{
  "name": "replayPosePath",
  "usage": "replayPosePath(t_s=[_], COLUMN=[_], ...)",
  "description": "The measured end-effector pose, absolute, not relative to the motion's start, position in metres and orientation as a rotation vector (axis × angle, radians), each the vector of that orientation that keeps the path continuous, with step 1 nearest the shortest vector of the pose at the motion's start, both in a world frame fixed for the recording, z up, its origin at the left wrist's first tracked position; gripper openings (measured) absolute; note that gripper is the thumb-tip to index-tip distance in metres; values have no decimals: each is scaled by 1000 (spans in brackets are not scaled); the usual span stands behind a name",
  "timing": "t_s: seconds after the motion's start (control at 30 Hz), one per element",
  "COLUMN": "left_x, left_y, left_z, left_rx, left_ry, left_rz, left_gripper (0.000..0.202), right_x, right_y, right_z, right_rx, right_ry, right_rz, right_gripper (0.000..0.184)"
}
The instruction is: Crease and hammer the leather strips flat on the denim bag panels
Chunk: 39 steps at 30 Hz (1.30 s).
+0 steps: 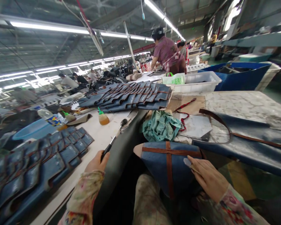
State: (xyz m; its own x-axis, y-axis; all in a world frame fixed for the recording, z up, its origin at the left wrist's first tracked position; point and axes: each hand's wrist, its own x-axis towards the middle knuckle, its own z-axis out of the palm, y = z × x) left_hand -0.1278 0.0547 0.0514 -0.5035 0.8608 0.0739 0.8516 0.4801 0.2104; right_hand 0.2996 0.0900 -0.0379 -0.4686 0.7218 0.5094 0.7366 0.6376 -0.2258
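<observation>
Lying on the piece [159,162], the right hand [209,178] has its fingers drawn together and pinches a thin stick [188,163] with a pale tip against the blue leather. The piece sits in the person's lap, just below the table [243,103] edge, its rounded end pointing left and two brown straps [169,175] crossing on its face. It looks like soft, fairly light leather folded double: limp enough to sag if lifted by one corner, and smooth enough to slide on the lap. The safest hold, I judge, is where the straps cross, since the layers look thicker and stiffer there. The left hand [97,162] is closed round the handle of a dark tool [114,139], whose head points away over the pale table top; whether it is a brush or a hammer is hard to tell. Beyond the piece lie a crumpled green rag [160,126] and a large dark sheet [248,147] edged in brown. Farther left stand a small amber bottle [103,118] and rows of cut blue parts [37,165]
</observation>
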Motion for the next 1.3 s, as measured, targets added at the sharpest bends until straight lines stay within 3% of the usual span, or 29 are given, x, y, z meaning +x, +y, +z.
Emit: replayPosePath(t_s=[0.23, 0.4, 0.5, 0.7, 0.97, 1.3], left_x=[-175, -171, -133, 2, 58, 56], left_y=[88, 73, 67, 91, 131, 147], left_z=[69, 56, 36, -4, -19, 16], left_rx=[1791, 1962, 2291, 2526, 2629, 2613], left_ry=[2788, 2791, 2461, 1657, 1528, 1397], left_rz=[125, 313, 672, 840, 523, 16], left_gripper=[26, 33, 33, 30, 31, 33], right_x=[289, 285, 275, 243, 235, 214], right_y=[103, 108, 111, 122, 127, 140], right_z=[-28, -20, -15, -4, 0, 18], right_rx=[-1127, -1172, -1171, -1069, -1159, -1322], right_ry=[-2309, -2322, -2353, -2457, -2558, -2666], right_rz=[20, 38, 71, 74, 102, 120], right_gripper=[41, 38, 33, 32, 37, 23])
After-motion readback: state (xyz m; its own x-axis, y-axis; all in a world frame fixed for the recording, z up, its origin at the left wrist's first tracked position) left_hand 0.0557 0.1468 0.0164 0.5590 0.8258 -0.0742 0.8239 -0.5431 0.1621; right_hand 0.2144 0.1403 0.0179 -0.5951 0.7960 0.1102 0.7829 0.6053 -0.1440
